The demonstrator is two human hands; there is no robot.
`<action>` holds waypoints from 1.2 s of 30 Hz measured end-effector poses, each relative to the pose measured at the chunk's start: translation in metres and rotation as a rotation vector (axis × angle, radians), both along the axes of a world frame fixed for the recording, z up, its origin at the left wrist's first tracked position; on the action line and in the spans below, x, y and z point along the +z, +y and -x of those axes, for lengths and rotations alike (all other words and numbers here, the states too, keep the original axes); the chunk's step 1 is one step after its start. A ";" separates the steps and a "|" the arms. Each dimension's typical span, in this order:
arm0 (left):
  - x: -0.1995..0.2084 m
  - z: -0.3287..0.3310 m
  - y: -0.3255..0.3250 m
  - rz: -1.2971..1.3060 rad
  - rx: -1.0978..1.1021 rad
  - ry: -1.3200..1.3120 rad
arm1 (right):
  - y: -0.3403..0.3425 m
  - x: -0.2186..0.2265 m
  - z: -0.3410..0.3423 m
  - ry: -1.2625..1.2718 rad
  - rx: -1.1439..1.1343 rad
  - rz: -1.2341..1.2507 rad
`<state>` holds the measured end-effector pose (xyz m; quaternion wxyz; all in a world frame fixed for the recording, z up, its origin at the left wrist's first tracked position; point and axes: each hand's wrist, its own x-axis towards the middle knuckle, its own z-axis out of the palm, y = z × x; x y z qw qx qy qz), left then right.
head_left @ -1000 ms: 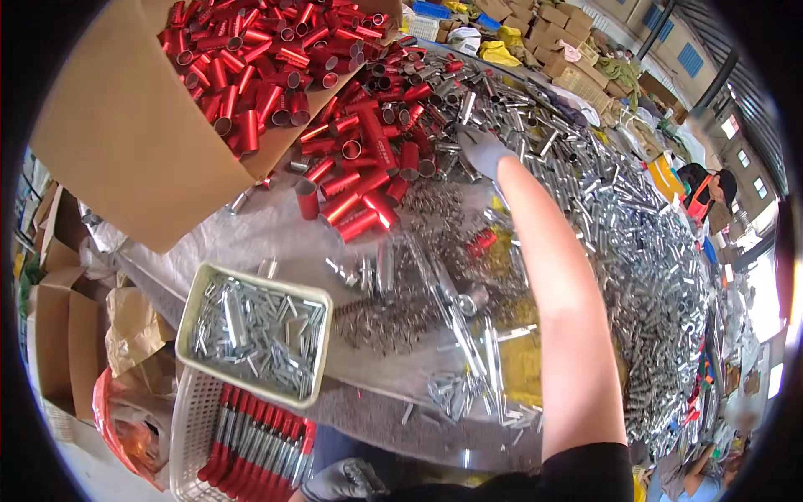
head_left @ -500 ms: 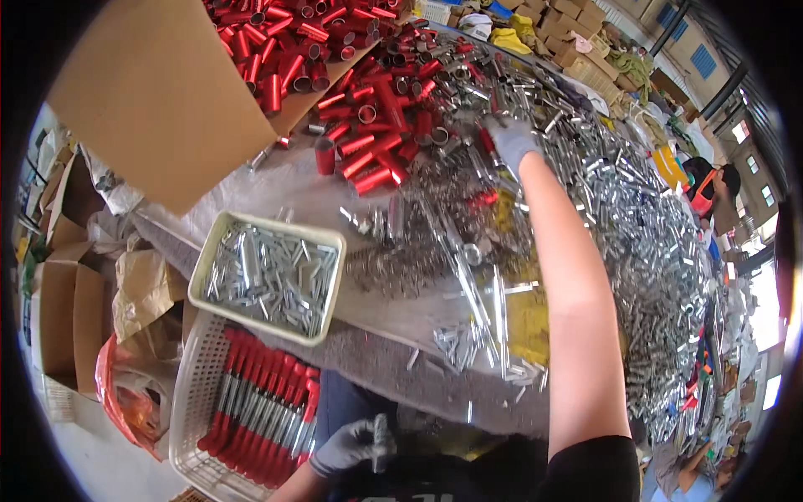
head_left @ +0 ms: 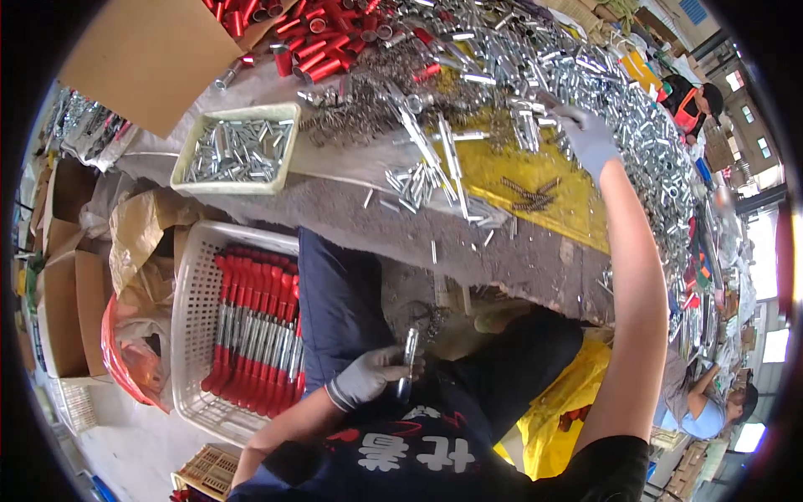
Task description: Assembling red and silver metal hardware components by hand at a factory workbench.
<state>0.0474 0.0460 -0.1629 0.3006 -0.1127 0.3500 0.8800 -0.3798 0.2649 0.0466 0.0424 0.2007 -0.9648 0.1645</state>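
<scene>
Since the left hand (head_left: 370, 379) holds a smooth tube (head_left: 411, 346), that could slip. Right hand (head_left: 587, 139), near metal parts (head_left: 661, 171): cannot tell.

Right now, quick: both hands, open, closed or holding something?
Left hand: closed, holding a silver metal tube.
Right hand: by the loose metal parts; grip can't be told.

A dark, short-sleeved shirt (head_left: 502, 481) with white and red print (head_left: 416, 453); beyond it, navy trousers (head_left: 336, 293); past its sleeves (head_left: 615, 460), grey gloves (head_left: 355, 383).
</scene>
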 end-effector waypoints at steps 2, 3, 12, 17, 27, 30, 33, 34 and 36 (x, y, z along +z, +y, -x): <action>0.003 -0.004 -0.003 0.052 0.005 0.047 | 0.011 0.006 -0.046 0.103 -0.032 0.142; 0.003 -0.002 -0.001 0.062 0.011 0.059 | 0.022 0.011 -0.063 0.101 0.016 0.244; 0.031 -0.005 0.032 0.219 0.040 0.106 | 0.028 -0.020 -0.234 -0.739 -0.118 1.025; 0.042 -0.008 0.037 0.526 -0.003 0.143 | -0.002 -0.075 -0.270 -0.677 0.007 0.882; 0.051 -0.017 0.041 0.961 -0.075 0.362 | -0.009 -0.108 -0.316 -0.869 0.149 0.764; 0.024 -0.027 0.027 1.045 -0.190 0.632 | -0.004 -0.136 -0.342 -0.904 0.109 0.609; 0.069 0.011 -0.007 0.849 -0.229 0.537 | -0.008 -0.130 -0.349 -0.945 0.092 0.647; 0.057 0.019 -0.004 0.796 -0.026 0.761 | -0.012 -0.127 -0.350 -0.914 0.117 0.539; 0.054 0.034 0.009 0.774 -0.037 0.740 | -0.020 -0.122 -0.344 -0.877 0.237 0.270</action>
